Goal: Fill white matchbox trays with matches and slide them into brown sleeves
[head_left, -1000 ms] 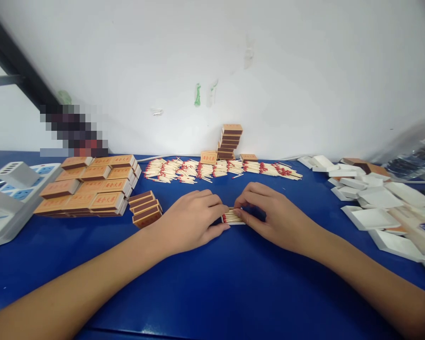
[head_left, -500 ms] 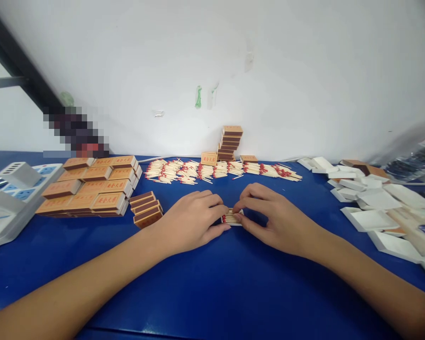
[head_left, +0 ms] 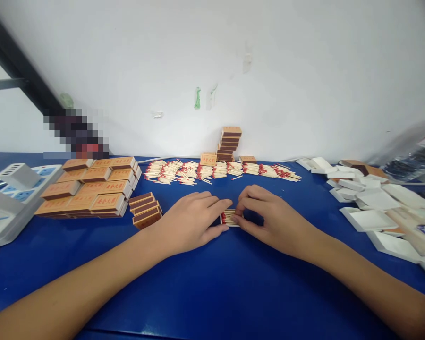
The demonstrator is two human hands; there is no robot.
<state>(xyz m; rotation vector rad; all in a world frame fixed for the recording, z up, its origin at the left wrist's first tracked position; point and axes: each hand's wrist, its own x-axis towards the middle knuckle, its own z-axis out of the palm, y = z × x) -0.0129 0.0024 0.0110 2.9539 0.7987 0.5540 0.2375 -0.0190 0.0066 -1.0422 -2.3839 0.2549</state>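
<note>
On the blue table (head_left: 205,288) my left hand (head_left: 191,219) and my right hand (head_left: 269,215) meet around a small white tray of red-tipped matches (head_left: 228,217). Fingers and thumb of each hand pinch the tray from its two ends, so only a short stretch of matches shows between them. The right hand covers most of the tray's right part. A long loose row of matches (head_left: 219,170) lies behind the hands, near the wall.
Filled brown matchboxes (head_left: 88,186) are stacked at the left, with a few more (head_left: 145,209) beside my left hand. A small tower of boxes (head_left: 229,141) stands by the wall. White empty trays (head_left: 368,198) lie scattered at the right. A power strip (head_left: 10,193) sits far left.
The hands have closed in a little on the tray, and less of the matches shows between them than a second ago. Nothing else has moved.
</note>
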